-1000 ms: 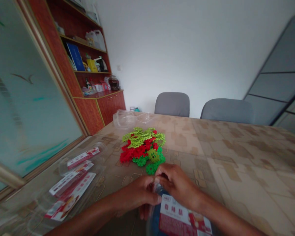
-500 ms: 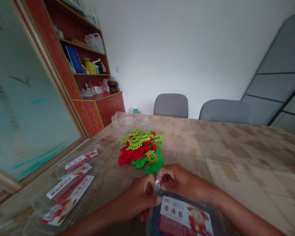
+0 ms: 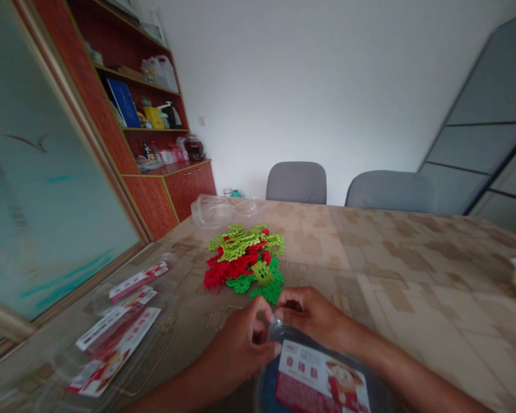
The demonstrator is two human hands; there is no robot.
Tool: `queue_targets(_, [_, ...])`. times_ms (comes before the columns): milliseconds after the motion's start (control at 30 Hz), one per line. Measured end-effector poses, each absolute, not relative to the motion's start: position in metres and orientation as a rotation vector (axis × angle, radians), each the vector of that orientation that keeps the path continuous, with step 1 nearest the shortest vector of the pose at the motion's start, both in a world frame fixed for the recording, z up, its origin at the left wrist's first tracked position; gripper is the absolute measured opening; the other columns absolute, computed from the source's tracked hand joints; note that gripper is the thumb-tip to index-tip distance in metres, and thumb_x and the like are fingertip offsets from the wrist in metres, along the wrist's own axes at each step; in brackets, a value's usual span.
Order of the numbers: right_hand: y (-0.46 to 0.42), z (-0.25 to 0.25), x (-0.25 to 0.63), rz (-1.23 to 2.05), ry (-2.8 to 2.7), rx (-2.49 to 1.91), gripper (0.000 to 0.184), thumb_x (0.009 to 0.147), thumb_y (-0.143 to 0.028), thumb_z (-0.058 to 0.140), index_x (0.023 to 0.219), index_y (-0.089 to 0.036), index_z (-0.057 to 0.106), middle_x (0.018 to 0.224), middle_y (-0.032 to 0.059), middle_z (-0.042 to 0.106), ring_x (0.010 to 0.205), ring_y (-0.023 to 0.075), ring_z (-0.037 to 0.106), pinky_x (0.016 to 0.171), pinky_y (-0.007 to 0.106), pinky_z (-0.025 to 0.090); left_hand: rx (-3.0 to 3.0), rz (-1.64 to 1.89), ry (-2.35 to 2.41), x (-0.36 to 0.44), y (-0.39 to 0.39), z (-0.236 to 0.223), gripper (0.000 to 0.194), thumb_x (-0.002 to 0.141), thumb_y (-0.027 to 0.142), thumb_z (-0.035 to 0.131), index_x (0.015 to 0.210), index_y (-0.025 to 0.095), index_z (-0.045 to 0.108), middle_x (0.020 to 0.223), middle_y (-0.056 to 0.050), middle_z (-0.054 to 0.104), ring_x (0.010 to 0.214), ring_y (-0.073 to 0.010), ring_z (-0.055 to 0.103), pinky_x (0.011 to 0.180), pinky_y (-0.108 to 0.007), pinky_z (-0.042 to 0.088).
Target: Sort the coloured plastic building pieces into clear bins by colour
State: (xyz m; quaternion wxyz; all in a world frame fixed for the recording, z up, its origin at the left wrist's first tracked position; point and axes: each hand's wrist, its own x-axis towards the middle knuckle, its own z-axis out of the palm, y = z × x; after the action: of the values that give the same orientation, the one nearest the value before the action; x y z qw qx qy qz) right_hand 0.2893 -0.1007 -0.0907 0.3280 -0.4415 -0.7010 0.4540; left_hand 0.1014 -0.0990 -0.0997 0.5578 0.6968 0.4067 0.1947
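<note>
Head camera view: both bare hands meet at the near corner of a rounded, transparent plastic container with dark blue contents (image 3: 266,383), which sits low between and below them, partly cut off by the bottom edge. The left hand (image 3: 241,341) grasps the corner rim, its thumb lying along the lid edge beside a red-and-white printed label (image 3: 320,376). The right hand (image 3: 318,315) pinches the same corner with bent fingers, its forearm slanting over the container's far side. Whether lid and base are locked together at that corner cannot be told.

Working this corner well seems to call for fingertips close to the rim, the container braced low, and pressure built gradually; a sudden push or pull might flex the thin plastic and tip it. The label is best left free of the thumb's force.

Just beyond the fingertips lies a loose pile of red and green plastic pieces (image 3: 241,258), near enough that a slipping hand could scatter it. Left of the left hand, transparent lids with red-and-white labels (image 3: 133,338) overlap on the patterned tabletop (image 3: 395,292).
</note>
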Motion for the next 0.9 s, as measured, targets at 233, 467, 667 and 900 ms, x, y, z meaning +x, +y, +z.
queue_targets(233, [-0.103,-0.081,0.284,1.055,-1.921,-1.135,0.017,0.083,-0.028,0.054,0.071,-0.017,0.058,0.067,-0.0007,0.058,0.062,0.0122,0.048,0.057,0.022,0.038,1.484,0.439,0.858,0.100,-0.096,-0.103,0.032,0.073,0.033,0.064,0.086,0.022,0.038,0.052,0.011,0.049,0.034,-0.0056,0.040,0.032,-0.014,0.031])
queue_targets(467, [-0.101,-0.078,0.285,0.960,-1.983,-1.181,0.015,0.081,-0.022,0.052,0.069,-0.016,0.056,0.063,-0.0020,0.051,0.059,0.0112,0.044,0.053,0.021,0.032,1.427,0.426,0.786,0.097,-0.091,-0.106,0.043,0.071,0.050,0.071,0.079,0.019,0.043,0.052,0.008,0.051,0.037,-0.0050,0.043,0.035,-0.015,0.034])
queue_targets(667, [-0.093,-0.084,0.285,1.060,-1.979,-1.190,0.012,0.079,-0.020,0.056,0.068,-0.016,0.056,0.061,-0.0040,0.048,0.058,0.0100,0.042,0.051,0.020,0.031,1.416,0.456,0.856,0.099,-0.089,-0.109,0.049,0.068,0.055,0.073,0.078,0.019,0.041,0.050,0.009,0.048,0.037,-0.0049,0.042,0.035,-0.014,0.033])
queue_targets(900, [-0.093,-0.088,0.285,1.174,-1.940,-1.141,0.017,0.082,-0.023,0.055,0.066,-0.017,0.055,0.061,-0.0035,0.052,0.057,0.0100,0.046,0.051,0.020,0.033,1.338,0.315,0.778,0.094,-0.090,-0.106,0.049,0.066,0.039,0.081,0.092,0.017,0.046,0.065,0.004,0.059,0.047,-0.0066,0.053,0.041,-0.014,0.043])
